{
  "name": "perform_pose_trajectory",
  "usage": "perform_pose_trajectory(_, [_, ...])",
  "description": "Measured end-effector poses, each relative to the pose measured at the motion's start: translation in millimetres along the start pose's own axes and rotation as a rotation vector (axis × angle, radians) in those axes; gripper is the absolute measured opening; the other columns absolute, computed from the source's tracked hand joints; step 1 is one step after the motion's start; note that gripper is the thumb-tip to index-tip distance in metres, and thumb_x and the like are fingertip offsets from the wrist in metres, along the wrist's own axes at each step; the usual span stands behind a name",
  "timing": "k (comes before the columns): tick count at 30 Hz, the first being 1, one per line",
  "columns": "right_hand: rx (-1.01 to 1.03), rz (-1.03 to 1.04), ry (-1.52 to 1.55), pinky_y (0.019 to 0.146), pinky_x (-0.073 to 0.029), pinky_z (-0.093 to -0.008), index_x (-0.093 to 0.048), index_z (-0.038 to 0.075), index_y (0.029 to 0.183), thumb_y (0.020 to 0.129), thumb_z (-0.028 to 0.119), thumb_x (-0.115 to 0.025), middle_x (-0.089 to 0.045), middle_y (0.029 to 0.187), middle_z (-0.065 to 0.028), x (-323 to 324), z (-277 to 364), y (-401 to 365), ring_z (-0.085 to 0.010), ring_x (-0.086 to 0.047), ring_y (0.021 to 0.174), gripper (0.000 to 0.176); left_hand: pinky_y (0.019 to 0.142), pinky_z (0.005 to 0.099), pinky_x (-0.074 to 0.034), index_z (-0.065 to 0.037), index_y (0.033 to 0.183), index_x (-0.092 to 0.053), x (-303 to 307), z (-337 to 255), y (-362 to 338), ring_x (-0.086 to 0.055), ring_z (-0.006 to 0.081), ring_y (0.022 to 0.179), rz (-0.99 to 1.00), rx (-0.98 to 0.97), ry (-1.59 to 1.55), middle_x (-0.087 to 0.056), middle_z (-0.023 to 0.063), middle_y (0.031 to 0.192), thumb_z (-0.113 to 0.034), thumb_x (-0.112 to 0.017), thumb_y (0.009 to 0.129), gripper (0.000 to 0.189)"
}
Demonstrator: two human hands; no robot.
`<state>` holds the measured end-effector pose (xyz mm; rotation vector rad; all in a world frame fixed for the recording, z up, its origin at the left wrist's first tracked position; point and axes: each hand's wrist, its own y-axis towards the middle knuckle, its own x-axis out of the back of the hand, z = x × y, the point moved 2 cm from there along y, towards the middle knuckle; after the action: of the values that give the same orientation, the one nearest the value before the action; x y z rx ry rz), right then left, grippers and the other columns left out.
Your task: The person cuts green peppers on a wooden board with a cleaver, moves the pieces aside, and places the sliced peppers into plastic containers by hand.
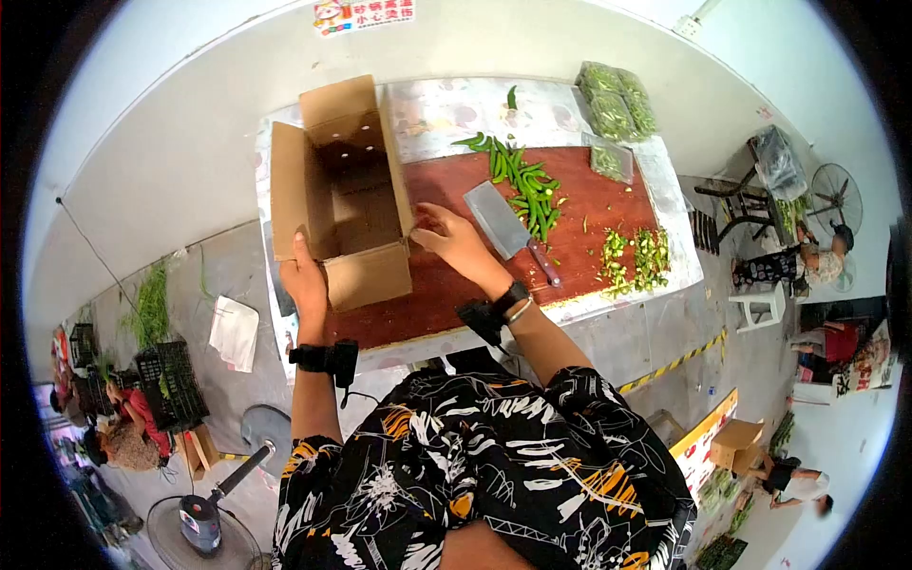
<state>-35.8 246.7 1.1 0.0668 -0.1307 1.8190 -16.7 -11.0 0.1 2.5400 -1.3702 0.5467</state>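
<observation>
An open cardboard box (366,277) stands at the left of the table with its flaps up. My left hand (305,277) is closed on the near left corner, thumb along the outside of a flap. At the near right corner, my right hand (456,245) has its bent fingers and thumb against the box edge. Beside that hand lies a cleaver (501,218) on the red-brown board (442,299). Whole green chili peppers (532,190) are piled beyond the blade. Chopped green pieces (635,259) are heaped at the right of the board.
Packed clear bags (616,100) of cut greens are stacked at the back right corner, with a clear container (611,161) of greens nearer. A fan (201,527) stands at lower left. Crates (171,385) lie on the floor to the left. Other people are at both sides.
</observation>
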Motion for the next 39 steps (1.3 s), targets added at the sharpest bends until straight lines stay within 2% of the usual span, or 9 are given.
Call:
perform_pose_trajectory(2, [0.023, -0.103, -0.014, 0.096, -0.039, -0.0322, -0.05, -0.004, 0.12, 0.081, 0.028, -0.064, -0.055, 0.12, -0.0168, 9, -20, -16, -0.0237, -0.052, 0.112, 0.052, 0.078, 0.0345, -0.044, 0.01, 0.104, -0.058, 10, -15, -4, -0.059, 0.0262, 0.09, -0.143, -0.214, -0.086, -0.063, 0.0214, 0.098, -0.037, -0.049, 0.092, 0.049])
perform_pose_trajectory(6, [-0.106, -0.297, -0.436, 0.087, -0.043, -0.0352, -0.053, -0.004, 0.112, 0.077, 0.021, -0.065, -0.057, 0.11, -0.0213, 99, -67, -64, -0.0317, -0.055, 0.102, 0.045, 0.077, 0.0331, -0.044, 0.011, 0.101, -0.058, -19, -23, -10, -0.058, 0.0235, 0.086, -0.164, -0.284, -0.102, -0.064, 0.0175, 0.095, -0.035, -0.049, 0.092, 0.047])
perform_pose_trajectory(11, [-0.241, -0.49, -0.8, 0.091, -0.039, -0.0424, -0.05, 0.0, 0.113, 0.072, 0.013, -0.063, -0.054, 0.107, -0.0216, 161, -105, -108, -0.0386, -0.048, 0.104, 0.045, 0.079, 0.0309, -0.043, 0.007, 0.1, -0.058, -33, -14, -6, -0.056, 0.0196, 0.087, 0.035, -0.126, -0.082, -0.062, 0.0135, 0.095, -0.028, -0.054, 0.091, 0.036])
perform_pose_trajectory(14, [-0.307, -0.477, -0.858, 0.089, -0.04, -0.0404, -0.054, 0.0, 0.105, 0.069, 0.013, -0.065, -0.054, 0.107, -0.0197, 170, -118, -112, -0.0357, -0.049, 0.103, 0.04, 0.086, 0.03, -0.04, 0.004, 0.116, -0.049, -33, -27, -12, -0.053, 0.0193, 0.096, 0.086, -0.153, -0.184, -0.058, 0.0136, 0.108, -0.026, -0.055, 0.09, 0.04])
perform_pose_trajectory(21, [-0.297, -0.329, -0.834, 0.087, -0.041, -0.042, -0.054, 0.001, 0.104, 0.07, 0.013, -0.063, -0.056, 0.103, -0.0196, 172, -128, -102, -0.0357, -0.051, 0.101, 0.037, 0.089, 0.0302, -0.039, 0.005, 0.123, -0.041, -29, -43, -25, -0.052, 0.0198, 0.1, 0.069, -0.142, -0.16, -0.056, 0.0151, 0.111, -0.016, -0.061, 0.086, 0.048])
perform_pose_trajectory(28, [-0.225, -0.245, -0.966, 0.084, -0.042, -0.0425, -0.053, 0.003, 0.103, 0.07, 0.012, -0.063, -0.054, 0.1, -0.0175, 177, -132, -99, -0.0357, -0.051, 0.097, 0.035, 0.081, 0.0285, -0.041, 0.005, 0.126, -0.039, -30, -28, -36, -0.051, 0.0161, 0.087, -0.034, -0.134, -0.124, -0.055, 0.0106, 0.098, -0.017, -0.063, 0.084, 0.053])
perform_pose_trajectory(33, [-0.172, -0.237, -0.989, 0.084, -0.042, -0.0436, -0.05, 0.003, 0.102, 0.069, 0.013, -0.064, -0.053, 0.099, -0.0168, 175, -137, -100, -0.036, -0.049, 0.098, 0.037, 0.073, 0.0267, -0.04, 0.005, 0.117, -0.045, -31, -19, -48, -0.046, 0.013, 0.076, -0.066, -0.126, -0.075, -0.05, 0.0033, 0.083, -0.017, -0.064, 0.083, 0.045])
perform_pose_trajectory(35, [-0.177, -0.236, -1.014, 0.084, -0.041, -0.044, -0.05, 0.002, 0.102, 0.069, 0.013, -0.064, -0.052, 0.098, -0.0165, 173, -138, -99, -0.0361, -0.048, 0.098, 0.038, 0.069, 0.0276, -0.041, 0.003, 0.101, -0.055, -30, -1, -39, -0.047, 0.0131, 0.071, 0.007, -0.144, -0.031, -0.052, 0.0042, 0.077, -0.018, -0.061, 0.085, 0.026])
perform_pose_trajectory(39, [-0.272, -0.197, -1.06, 0.083, -0.042, -0.0448, -0.048, 0.0, 0.097, 0.067, 0.014, -0.064, -0.052, 0.097, -0.0187, 170, -133, -93, -0.0375, -0.049, 0.096, 0.036, 0.066, 0.0283, -0.041, 0.003, 0.094, -0.056, -33, -15, -41, -0.049, 0.0133, 0.071, 0.013, -0.155, -0.053, -0.057, 0.0062, 0.078, -0.018, -0.057, 0.087, 0.022])
